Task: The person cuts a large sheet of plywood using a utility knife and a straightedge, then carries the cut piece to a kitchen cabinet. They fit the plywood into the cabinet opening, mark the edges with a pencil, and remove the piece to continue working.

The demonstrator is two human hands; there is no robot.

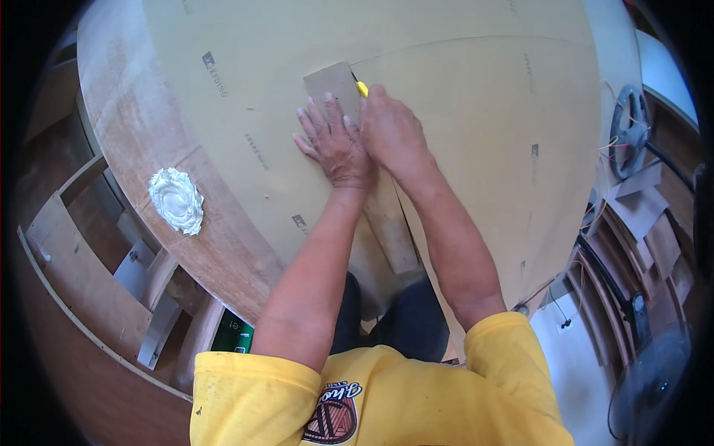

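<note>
My left hand point(333, 145) lies with fingers spread on a straight wooden strip point(390, 238), pressing it against a large tan sheet point(476, 126). Closed around a yellow utility knife point(362, 89), my right hand point(394, 134) sits beside the strip's right edge, close against my left hand. Only a small yellow part of the knife shows past my fingers; its blade is hard to make out. A thin cut or seam line curves across the sheet beyond the knife. Along the strip's right side, a dark gap runs toward my body.
On the table's wooden left margin point(223, 223) rests a crumpled whitish round item point(176, 201). Wooden shelving frames point(89, 260) stand at the left. A fan point(651, 379) and stacked boards point(658, 260) are at the right, with loose wires nearby.
</note>
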